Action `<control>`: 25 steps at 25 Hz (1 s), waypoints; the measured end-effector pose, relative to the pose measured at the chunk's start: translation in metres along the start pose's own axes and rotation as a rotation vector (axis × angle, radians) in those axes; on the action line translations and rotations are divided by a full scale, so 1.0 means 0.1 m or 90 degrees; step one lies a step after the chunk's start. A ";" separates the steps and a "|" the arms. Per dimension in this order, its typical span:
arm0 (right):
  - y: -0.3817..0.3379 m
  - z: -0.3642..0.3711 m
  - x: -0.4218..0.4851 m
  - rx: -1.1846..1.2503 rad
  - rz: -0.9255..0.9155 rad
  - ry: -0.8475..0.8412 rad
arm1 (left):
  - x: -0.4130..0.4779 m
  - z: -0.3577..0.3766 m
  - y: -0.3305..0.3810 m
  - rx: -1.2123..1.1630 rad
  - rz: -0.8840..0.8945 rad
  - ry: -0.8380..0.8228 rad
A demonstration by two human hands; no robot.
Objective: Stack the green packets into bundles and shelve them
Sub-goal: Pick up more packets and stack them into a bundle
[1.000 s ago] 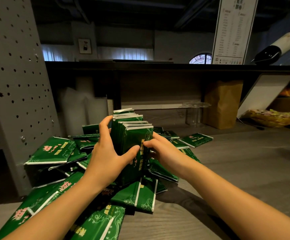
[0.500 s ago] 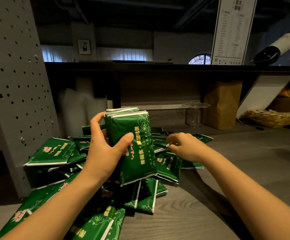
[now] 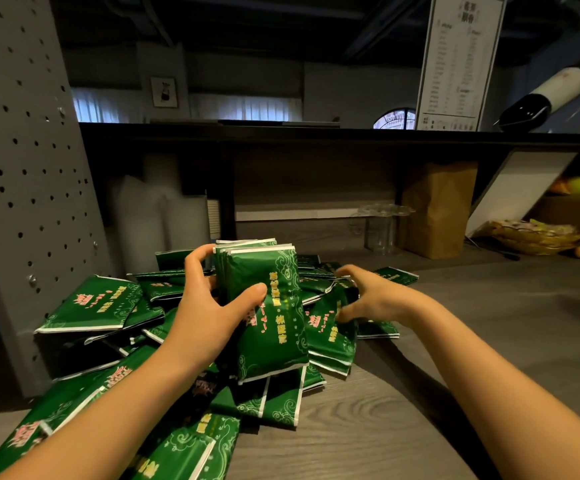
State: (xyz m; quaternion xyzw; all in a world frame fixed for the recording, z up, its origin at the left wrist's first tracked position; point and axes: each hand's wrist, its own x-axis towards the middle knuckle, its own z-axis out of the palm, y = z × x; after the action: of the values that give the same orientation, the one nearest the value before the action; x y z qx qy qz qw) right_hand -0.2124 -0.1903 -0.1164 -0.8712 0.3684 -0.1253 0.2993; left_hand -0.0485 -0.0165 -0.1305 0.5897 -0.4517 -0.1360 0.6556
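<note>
Wooden tabletop (image 3: pixel 455 341) heaped with green packets (image 3: pixel 87 303); left hand (image 3: pixel 205 306) grips an upright bundle (image 3: pixel 271 306); right hand (image 3: pixel 375 296) among them, grasp unclear

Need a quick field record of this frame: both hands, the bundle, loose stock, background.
left hand: grips the bundle of green packets, thumb across its front, bundle upright
right hand: reaches into the loose packets right of the bundle, fingers curled at one; grip unclear
loose packets: heaped unevenly on the wooden counter
stage: bundle in hand, not yet shelved
background: brown paper bag, clear cups, perforated grey panel at left
</note>
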 end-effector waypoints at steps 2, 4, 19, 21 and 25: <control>-0.02 0.00 0.01 0.123 -0.041 0.058 | 0.00 0.00 0.00 -0.011 -0.010 0.008; -0.02 -0.02 0.02 0.234 -0.047 0.112 | 0.01 0.00 0.00 -0.021 -0.023 0.013; -0.63 0.47 -0.26 0.459 -0.317 0.239 | 0.04 0.06 0.00 -0.087 -0.090 0.039; -0.67 0.55 -0.29 0.456 -0.330 0.231 | 0.03 0.07 0.00 -0.094 -0.094 0.045; -0.75 0.66 -0.35 0.423 -0.326 0.208 | -0.03 0.12 0.04 -0.085 -0.096 0.045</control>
State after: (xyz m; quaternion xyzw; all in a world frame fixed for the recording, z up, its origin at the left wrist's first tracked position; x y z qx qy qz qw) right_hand -0.1653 -0.0956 -0.1226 -0.7596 0.1229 -0.4428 0.4603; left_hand -0.0603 -0.0207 -0.1300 0.5813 -0.3728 -0.1938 0.6968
